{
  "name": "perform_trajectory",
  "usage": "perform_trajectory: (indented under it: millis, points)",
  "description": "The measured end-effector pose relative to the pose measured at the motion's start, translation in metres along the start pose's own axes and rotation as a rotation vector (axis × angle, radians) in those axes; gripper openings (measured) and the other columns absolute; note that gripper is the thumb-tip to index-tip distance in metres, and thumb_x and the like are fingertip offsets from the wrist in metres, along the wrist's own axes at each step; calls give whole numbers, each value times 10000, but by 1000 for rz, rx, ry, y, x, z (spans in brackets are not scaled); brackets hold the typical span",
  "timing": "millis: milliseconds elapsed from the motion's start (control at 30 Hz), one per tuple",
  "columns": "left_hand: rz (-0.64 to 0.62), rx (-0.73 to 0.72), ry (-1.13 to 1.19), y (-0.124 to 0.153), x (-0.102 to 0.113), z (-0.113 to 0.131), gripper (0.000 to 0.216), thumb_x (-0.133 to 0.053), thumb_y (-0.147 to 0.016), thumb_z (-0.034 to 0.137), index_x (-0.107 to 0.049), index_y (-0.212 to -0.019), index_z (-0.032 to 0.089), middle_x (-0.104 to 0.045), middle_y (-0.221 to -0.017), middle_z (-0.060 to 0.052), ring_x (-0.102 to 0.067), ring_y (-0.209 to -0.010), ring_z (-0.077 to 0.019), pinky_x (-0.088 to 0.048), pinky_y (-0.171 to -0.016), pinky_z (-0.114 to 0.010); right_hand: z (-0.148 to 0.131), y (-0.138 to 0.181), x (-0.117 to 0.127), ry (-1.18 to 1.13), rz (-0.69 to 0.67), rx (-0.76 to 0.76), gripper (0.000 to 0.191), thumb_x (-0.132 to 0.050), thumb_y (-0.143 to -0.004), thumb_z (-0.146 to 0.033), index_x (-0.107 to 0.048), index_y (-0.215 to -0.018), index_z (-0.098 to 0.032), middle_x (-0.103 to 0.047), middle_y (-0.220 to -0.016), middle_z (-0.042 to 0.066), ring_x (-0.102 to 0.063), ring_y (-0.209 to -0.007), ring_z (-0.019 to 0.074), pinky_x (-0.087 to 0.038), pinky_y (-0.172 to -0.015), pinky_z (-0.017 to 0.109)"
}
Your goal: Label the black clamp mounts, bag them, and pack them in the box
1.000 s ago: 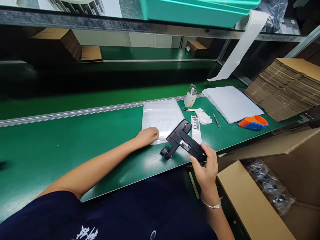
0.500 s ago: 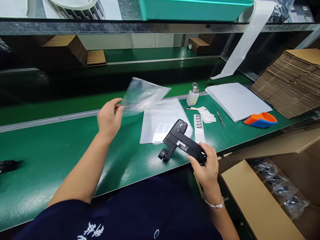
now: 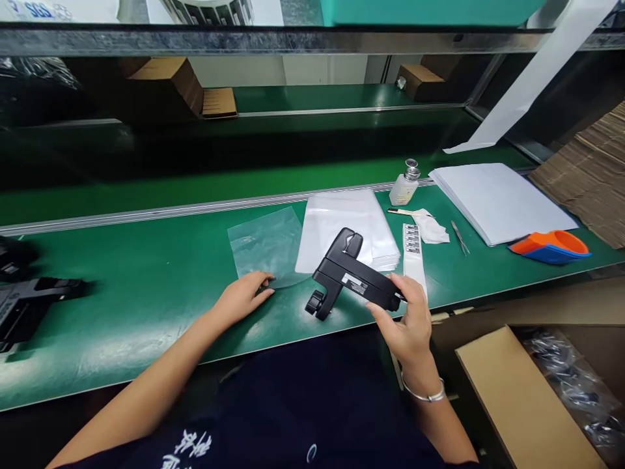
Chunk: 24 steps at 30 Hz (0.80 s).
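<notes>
A clear plastic bag (image 3: pixel 266 242) lies on the green bench, left of a stack of white, translucent bags (image 3: pixel 336 221). The fingers of my left hand (image 3: pixel 247 296) are pinched at the bag's near edge. My right hand (image 3: pixel 410 326) grips one end of a black T-shaped plastic device (image 3: pixel 354 275) between thumb and fingers. A white printed label sits on its face, and a notched head and a small knob stick out at its far end. It is held over the near corner of the bag stack.
To the right are a pump bottle (image 3: pixel 404 185), a label strip (image 3: pixel 413 254), a crumpled wipe (image 3: pixel 430 228), tweezers (image 3: pixel 459 238), white sheets (image 3: pixel 498 195) and an orange-and-blue holder (image 3: pixel 551 249). More black devices (image 3: pixel 34 306) rest at left. An open carton (image 3: pixel 527 397) stands below right.
My left hand has brought the clear bag down from the air onto the bench. The right hand still holds the black device in nearly the same place. The view has turned left.
</notes>
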<state>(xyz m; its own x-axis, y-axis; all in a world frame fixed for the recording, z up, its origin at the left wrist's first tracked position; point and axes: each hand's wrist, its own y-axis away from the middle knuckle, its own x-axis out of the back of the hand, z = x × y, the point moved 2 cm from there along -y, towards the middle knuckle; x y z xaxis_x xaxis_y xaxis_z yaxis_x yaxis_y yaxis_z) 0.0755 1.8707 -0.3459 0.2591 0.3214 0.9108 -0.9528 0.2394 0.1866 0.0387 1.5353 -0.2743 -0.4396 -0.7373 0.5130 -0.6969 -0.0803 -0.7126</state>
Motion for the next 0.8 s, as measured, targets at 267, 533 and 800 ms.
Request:
perform_trajectory:
  millis: [267,533,800]
  points:
    - [91,-69,337,8,15,15,447,-440,-894,510,-555,-1194,198,-660,-1185,-129,-647,-1059,-280,-518,-911,-404,-17,-10,-13,-156,-131,-120,579,-680,-877,-362,-420,-1383,-252,-641,-1135,112,-654,-1034,271,-572,-887,465]
    - [200,-150,799,-1,48,67,739,-402,-899,697,-426,-1390,145,-635,-1260,-143,-604,-1124,-287,-491,-927,-381,-35,-20,-49,-142,-246,104,571,-656,-897,-333,-386,-1398,-279,-663,-1110,90,-654,-1031,278,-509,-982,541]
    - [99,-50,128,8,20,12,444,-560,-878,415,-544,-1255,180,-626,-1202,-111,-579,-1122,-293,-484,-940,-421,-23,-7,-38,-248,-222,-21,608,-707,-856,-291,-403,-1381,-265,-633,-1135,99,-636,-1057,272,-522,-968,517]
